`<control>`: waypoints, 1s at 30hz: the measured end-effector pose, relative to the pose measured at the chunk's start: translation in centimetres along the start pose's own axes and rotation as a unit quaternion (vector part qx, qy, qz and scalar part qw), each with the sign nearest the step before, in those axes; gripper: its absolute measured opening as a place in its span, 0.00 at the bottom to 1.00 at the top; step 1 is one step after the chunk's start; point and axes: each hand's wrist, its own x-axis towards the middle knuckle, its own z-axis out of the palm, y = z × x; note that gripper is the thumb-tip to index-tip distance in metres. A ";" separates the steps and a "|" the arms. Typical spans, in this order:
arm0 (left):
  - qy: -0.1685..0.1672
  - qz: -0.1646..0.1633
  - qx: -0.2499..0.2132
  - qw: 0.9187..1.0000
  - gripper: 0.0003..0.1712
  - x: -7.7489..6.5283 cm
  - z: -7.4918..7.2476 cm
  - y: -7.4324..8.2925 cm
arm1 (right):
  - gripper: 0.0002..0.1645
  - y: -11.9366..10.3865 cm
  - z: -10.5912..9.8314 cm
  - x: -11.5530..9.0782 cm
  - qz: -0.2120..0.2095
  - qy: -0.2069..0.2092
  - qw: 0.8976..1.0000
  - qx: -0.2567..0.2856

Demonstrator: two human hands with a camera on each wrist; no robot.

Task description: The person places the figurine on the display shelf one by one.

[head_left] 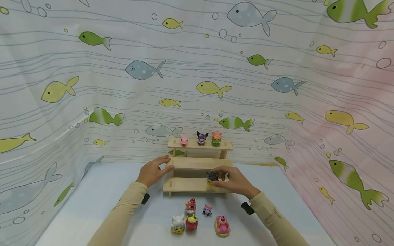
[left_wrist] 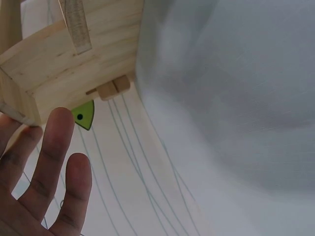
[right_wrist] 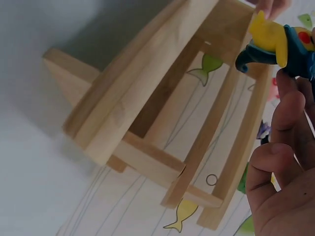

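Note:
A three-tier wooden display shelf (head_left: 187, 185) stands against the back. My right hand (head_left: 236, 180) pinches a small yellow figurine in a dark blue outfit (right_wrist: 275, 46) at the right part of the lowest tier; the head view does not show whether it touches the board. At the shelf's left end, my left hand (head_left: 154, 171) touches the middle tier with extended fingers (left_wrist: 53, 142). On the top tier sit a pink pig figurine (head_left: 184, 141), a purple-and-black figurine (head_left: 201, 138) and a pink-and-green figurine (head_left: 216, 139).
In front of the shelf, on the pale tabletop (head_left: 147, 222), stand a red figurine (head_left: 191, 206), a small pink-and-purple figurine (head_left: 207, 210), a white fluffy figurine (head_left: 177, 223), a green alien figurine (head_left: 192, 223) and a pink bear figurine (head_left: 222, 225). A fish-patterned curtain (head_left: 184, 61) surrounds the table.

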 end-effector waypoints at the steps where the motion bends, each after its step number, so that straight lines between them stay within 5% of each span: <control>1: 0.001 -0.001 0.000 1.000 0.33 0.0 0.1 0.0 | 0.24 -0.1 0.1 0.3 0.000 0.002 1.000 0.002; 19: 0.006 0.004 0.003 1.000 0.33 0.0 0.1 0.0 | 0.24 -2.1 1.9 6.1 -0.008 -0.020 0.999 0.048; 30: -0.001 -0.002 0.015 1.000 0.34 0.2 0.3 -0.3 | 0.27 -2.7 2.9 9.1 0.002 -0.008 1.000 0.020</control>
